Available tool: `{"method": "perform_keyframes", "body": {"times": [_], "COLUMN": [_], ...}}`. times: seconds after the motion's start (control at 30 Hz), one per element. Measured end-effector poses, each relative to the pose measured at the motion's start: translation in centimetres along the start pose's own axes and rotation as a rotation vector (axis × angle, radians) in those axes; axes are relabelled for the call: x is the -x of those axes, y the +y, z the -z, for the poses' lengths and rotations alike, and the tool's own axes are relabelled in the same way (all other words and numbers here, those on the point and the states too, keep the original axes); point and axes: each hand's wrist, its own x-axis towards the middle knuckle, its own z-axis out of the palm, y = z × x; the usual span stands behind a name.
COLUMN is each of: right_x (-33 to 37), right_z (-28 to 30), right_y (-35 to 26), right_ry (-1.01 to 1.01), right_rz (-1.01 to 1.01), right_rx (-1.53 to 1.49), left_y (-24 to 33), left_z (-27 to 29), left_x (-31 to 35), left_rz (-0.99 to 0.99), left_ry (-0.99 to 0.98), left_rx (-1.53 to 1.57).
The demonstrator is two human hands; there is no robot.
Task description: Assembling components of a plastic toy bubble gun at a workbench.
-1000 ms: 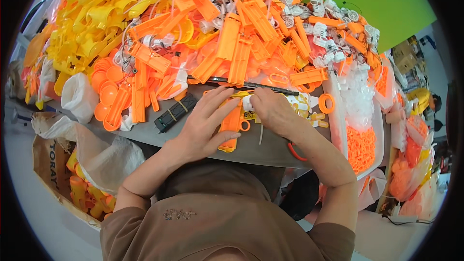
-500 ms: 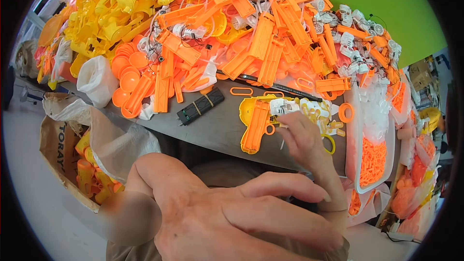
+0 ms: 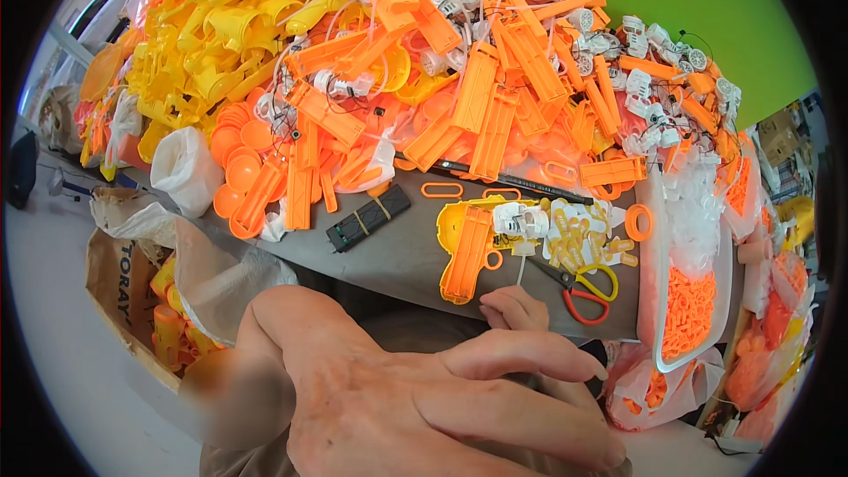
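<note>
Find the yellow shell (image 3: 450, 226) on the grey table (image 3: 402, 269), under the orange casing (image 3: 467, 252), with the white mechanism (image 3: 521, 221) at its right end. Expect light, stiff, slick plastic; grip by the outer rim. Note the left hand (image 3: 397, 397) spread, apparently empty, and the right hand (image 3: 516, 307) curled, partly hidden; cannot tell if holding anything.

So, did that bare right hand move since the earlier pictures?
Yes: against the grey table, the right hand moved back toward the table's front edge, away from the white plastic mechanism.
</note>
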Motion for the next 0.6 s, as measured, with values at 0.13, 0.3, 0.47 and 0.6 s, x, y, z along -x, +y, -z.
{"method": "perform_keyframes", "body": {"times": [0.13,0.3,0.47,0.6], "right_x": [-0.3,1.6,1.3,1.2], "right_z": [1.3,-1.0,-1.5,-1.6], "right_y": [-1.2,1.9,1.9,2.1], "right_ry": [-0.002,0.136,0.192,0.257], "right_rz": [-0.108,-0.066,-0.005,-0.036], "right_rx": [0.032,0.045,0.08,0.082], "left_y": [-0.6,-4.7,-18.7,-21.7], "left_z": [0.9,5.4,23.5,22.1], "left_x": [-1.0,-2.9,-9.8,-12.9], "left_rz": [0.309,0.549,0.333,0.663], "left_ry": [-0.093,-0.21,-0.361,-0.708], "left_rx": [0.216,-0.905,-1.542,-1.967]}}
